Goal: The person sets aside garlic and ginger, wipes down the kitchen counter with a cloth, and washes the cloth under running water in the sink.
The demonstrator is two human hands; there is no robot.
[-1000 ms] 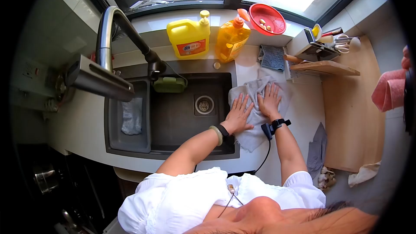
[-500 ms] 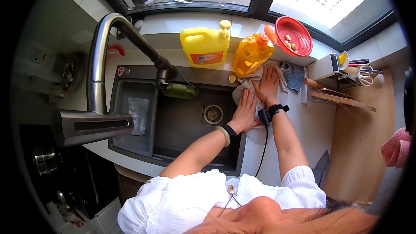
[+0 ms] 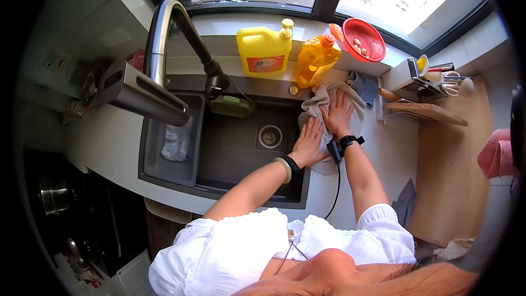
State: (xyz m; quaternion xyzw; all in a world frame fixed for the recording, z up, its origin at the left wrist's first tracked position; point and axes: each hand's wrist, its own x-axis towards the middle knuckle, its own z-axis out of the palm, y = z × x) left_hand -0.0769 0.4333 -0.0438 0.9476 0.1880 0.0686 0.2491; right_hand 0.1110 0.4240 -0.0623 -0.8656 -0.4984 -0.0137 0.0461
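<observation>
A greyish-beige cloth [image 3: 311, 109] lies crumpled on the counter along the sink's right edge. My left hand [image 3: 309, 141] rests flat on its near-left part, fingers stretched out. Farther up and to the right, my right hand [image 3: 337, 114] presses flat on the same cloth with fingers spread. Neither hand grips anything. Just beyond the cloth stands an orange dish soap bottle [image 3: 316, 64]. A small blue-grey cloth [image 3: 362, 89] lies to the right of it.
The dark sink [image 3: 230, 159] is on the left, under a tall metal faucet [image 3: 159, 49]. A yellow jug [image 3: 264, 55] stands behind it. A red colander [image 3: 366, 41] sits by the window. A knife holder [image 3: 408, 79] and wooden board [image 3: 427, 112] are at right.
Both hands have slid a little toward me, and the cloth has shifted with them. They stay flat. The camera view has also tilted slightly.
</observation>
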